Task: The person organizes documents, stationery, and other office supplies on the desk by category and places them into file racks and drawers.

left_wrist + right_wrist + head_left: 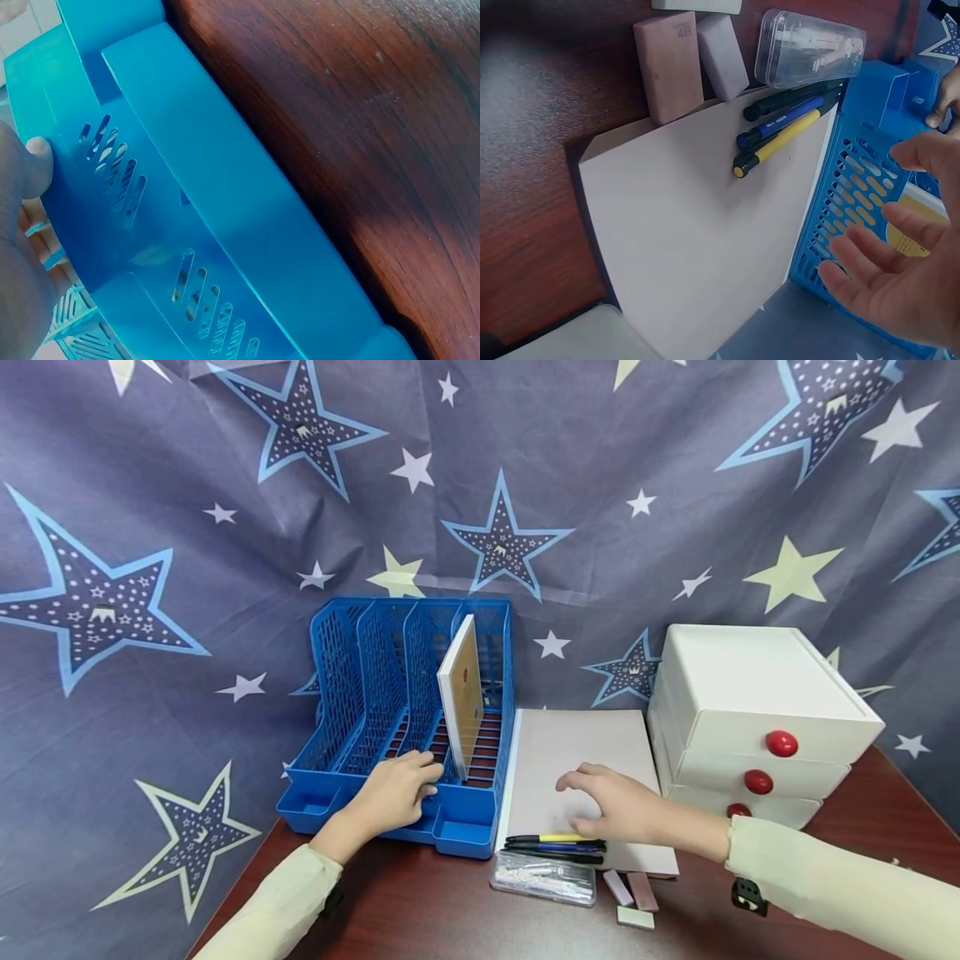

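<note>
My left hand (397,785) grips the front wall of a blue desktop file rack (351,772); the left wrist view shows the thumb (39,161) on the wall's edge, the other fingers hidden. In the rack's rightmost compartment stands a thin book (468,710) with a yellowish cover, leaning slightly. Over a large pale pad (540,752) hovers my right hand (618,806), fingers loosely spread and holding nothing. Several pens (555,847) lie on the pad's near end, one with a yellow barrel and one blue.
A clear plastic case (543,878) lies in front of the pens. Beside it are a reddish-brown eraser (642,892), a pale purple eraser (617,888) and a whitish one (635,917). White drawers (750,693) with red knobs stand at the right, before a star-patterned cloth (525,427).
</note>
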The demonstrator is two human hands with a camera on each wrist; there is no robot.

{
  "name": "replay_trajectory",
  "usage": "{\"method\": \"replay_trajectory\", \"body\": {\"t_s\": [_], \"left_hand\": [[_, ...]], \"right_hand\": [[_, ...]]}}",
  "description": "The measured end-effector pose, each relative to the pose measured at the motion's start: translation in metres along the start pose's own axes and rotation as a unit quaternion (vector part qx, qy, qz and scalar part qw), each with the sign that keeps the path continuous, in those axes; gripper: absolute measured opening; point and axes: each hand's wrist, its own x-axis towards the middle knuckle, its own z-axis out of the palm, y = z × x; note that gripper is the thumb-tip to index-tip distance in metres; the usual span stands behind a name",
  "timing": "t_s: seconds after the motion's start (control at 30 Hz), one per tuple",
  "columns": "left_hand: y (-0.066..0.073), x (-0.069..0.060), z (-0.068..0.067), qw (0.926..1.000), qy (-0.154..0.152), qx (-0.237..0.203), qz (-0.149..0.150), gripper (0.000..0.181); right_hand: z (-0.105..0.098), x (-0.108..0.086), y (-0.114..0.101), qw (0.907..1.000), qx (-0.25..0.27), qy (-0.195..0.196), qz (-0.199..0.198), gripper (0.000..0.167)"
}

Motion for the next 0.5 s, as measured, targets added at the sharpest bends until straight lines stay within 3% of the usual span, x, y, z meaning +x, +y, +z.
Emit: {"method": "replay_trajectory", "body": {"t_s": [0.5], "left_hand": [[0.0,0.0,0.001,1.0,-0.006,0.005,-0.005,0.025]], "right_hand": [[-0.003,-0.026,0.012,0.9916,-0.018,0.099,0.081,0.042]]}}
